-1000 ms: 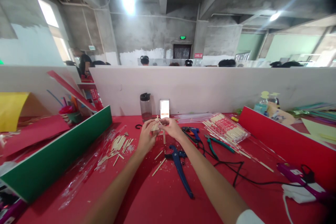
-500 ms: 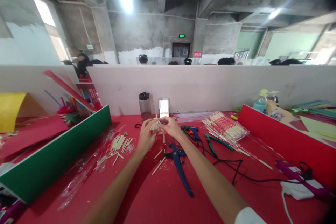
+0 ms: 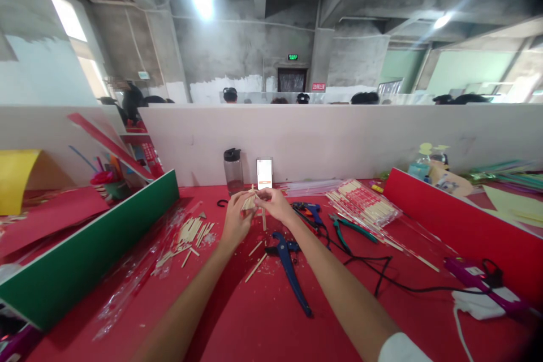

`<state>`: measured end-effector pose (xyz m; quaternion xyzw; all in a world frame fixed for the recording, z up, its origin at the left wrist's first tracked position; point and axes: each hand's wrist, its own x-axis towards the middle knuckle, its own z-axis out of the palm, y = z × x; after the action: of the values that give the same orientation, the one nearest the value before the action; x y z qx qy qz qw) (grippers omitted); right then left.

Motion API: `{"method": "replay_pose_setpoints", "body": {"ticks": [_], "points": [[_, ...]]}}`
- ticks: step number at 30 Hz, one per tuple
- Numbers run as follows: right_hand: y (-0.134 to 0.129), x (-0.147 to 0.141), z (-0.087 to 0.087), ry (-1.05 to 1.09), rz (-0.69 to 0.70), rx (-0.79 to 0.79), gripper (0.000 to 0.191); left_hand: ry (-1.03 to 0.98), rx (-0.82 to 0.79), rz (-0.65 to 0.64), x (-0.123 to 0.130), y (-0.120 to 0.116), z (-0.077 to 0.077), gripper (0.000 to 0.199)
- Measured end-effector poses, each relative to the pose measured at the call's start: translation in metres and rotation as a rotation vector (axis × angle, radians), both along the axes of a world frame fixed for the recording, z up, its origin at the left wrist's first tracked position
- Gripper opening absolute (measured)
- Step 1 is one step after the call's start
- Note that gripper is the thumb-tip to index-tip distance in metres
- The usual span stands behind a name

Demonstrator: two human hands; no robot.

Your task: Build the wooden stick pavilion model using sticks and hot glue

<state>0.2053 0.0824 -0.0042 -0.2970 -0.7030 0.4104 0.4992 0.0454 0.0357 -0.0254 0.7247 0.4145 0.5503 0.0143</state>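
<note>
Between my two hands, above the red table, is a small piece built from pale wooden sticks (image 3: 249,202). My left hand (image 3: 237,218) is closed around its left side. My right hand (image 3: 274,203) pinches at its right edge, and the fingertips hide part of it. Below the hands a wooden stick (image 3: 264,219) points toward me. A blue-handled cutter (image 3: 291,274) lies nearer to me, beside a few loose sticks (image 3: 256,267). To the left rests a pile of short cut sticks (image 3: 190,232).
A phone (image 3: 264,173) and a dark-lidded bottle (image 3: 233,171) stand against the partition. On the right lie a blue glue gun (image 3: 313,212), green-handled pliers (image 3: 356,229), packaged sticks (image 3: 367,203) and a black cable (image 3: 386,271). Green (image 3: 106,243) and red (image 3: 458,232) boards flank the table.
The view has shifted very slightly. Both hands keep the same hold on the stick piece, and nothing on the table has visibly moved.
</note>
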Motion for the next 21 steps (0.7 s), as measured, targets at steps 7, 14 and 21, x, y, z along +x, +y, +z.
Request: {"method": "replay_pose_setpoints", "body": {"ticks": [7, 14, 21], "points": [[-0.0013, -0.0007, 0.0001, 0.006, -0.004, -0.007, 0.033, -0.002, -0.005, 0.005, 0.0021, -0.0018, 0.0017, 0.035], [-0.0027, -0.0034, 0.0006, 0.011, -0.061, -0.054, 0.027, -0.007, -0.006, -0.001, -0.0002, -0.0020, 0.0008, 0.041], [-0.0027, -0.0036, 0.0015, 0.041, -0.035, -0.065, 0.029, 0.016, 0.004, 0.013, -0.0005, -0.0007, 0.0010, 0.038]]}}
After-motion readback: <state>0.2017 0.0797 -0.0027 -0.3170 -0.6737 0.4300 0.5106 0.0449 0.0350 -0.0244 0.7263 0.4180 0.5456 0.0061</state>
